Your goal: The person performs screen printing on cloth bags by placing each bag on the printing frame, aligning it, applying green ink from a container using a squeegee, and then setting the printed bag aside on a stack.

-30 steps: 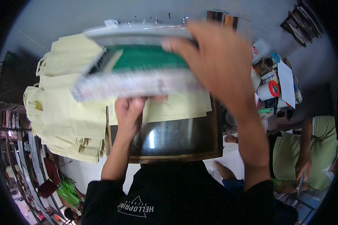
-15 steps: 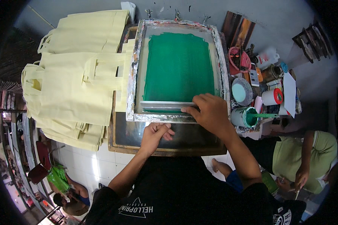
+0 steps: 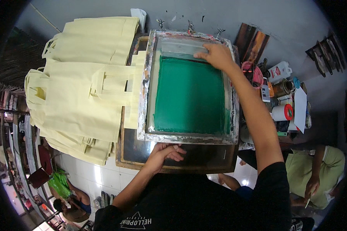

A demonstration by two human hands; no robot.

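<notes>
A framed printing screen lies over a dark board, with green ink spread across its mesh. At its far end, my right hand is closed on a squeegee; the grip is partly hidden by the hand. My left hand is at the near edge of the frame, its upper fingers tucked against the underside of the rim and the others loosely curled. A pale yellow tote bag on a stack sits to the left, its handle end reaching toward the screen.
Metal clamps hold the screen's far side. On the right stand a pink basket, a phone, a white tub with red lid and a white jug. A person in a light green shirt sits at lower right.
My right hand has carried the squeegee from the near end of the screen to its far end, leaving an even green layer. My left hand stays at the near rim.
</notes>
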